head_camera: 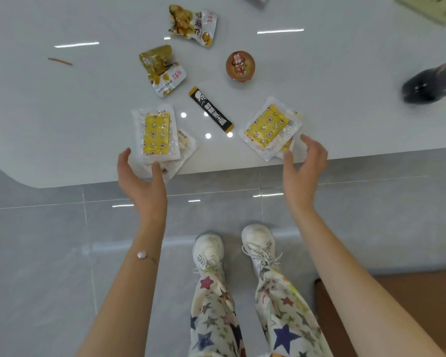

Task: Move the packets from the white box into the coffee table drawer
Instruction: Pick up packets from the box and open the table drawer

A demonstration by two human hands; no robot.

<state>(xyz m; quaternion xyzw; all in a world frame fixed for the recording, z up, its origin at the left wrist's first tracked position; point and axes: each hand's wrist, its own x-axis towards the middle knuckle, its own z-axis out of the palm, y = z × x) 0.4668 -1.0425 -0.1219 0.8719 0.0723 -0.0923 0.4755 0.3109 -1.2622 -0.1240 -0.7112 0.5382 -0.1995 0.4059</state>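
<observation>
Hands spread, gripping nothing: left hand touches left packets lying 12-to-6; right packets, slanted 1-to-7, sit at 11 o'clock of right hand.

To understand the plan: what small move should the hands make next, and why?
Probably close each hand on its stack. The left hand and right hand are open at the left stack and right stack of clear plastic packets with yellow patterned labels, on the white table's edge.
</observation>
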